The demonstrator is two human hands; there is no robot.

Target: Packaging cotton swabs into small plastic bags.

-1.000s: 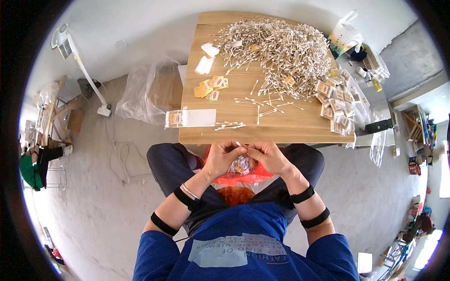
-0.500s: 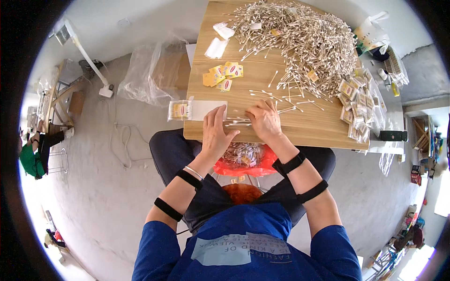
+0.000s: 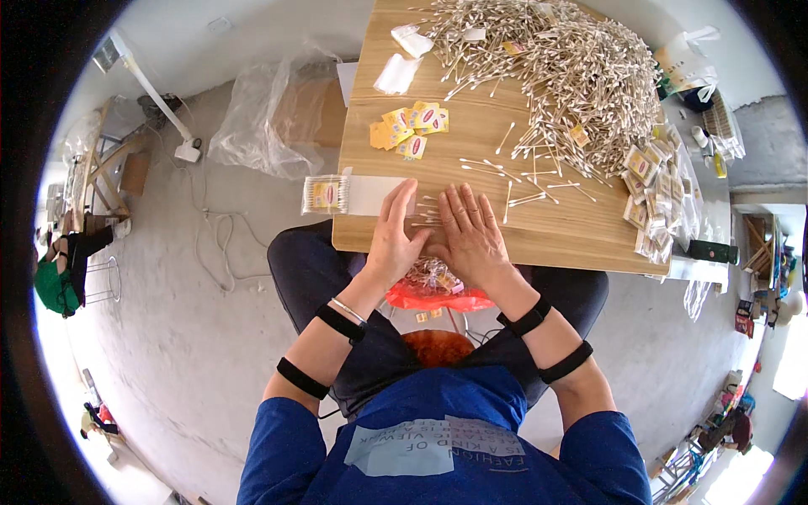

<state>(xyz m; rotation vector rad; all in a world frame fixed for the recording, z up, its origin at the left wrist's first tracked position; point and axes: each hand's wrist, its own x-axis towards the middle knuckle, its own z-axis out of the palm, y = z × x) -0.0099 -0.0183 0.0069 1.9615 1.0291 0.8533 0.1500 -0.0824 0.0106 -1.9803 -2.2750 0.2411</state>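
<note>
Swabs (image 3: 427,212) lie on the table (image 3: 581,240) between left hand (image 3: 392,248) and right hand (image 3: 476,242) — both hands spread.

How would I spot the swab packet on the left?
Start at the wooden table and follow its left edge toward the near corner. Beside the white strip, a swab packet with a yellow label juts past that edge. Unlike the packets heaped at right, it lies alone.

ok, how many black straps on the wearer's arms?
4: left arm, wrist-side strap and elbow-side strap; right arm, wrist-side strap and elbow-side strap. None seem hidden.
</note>
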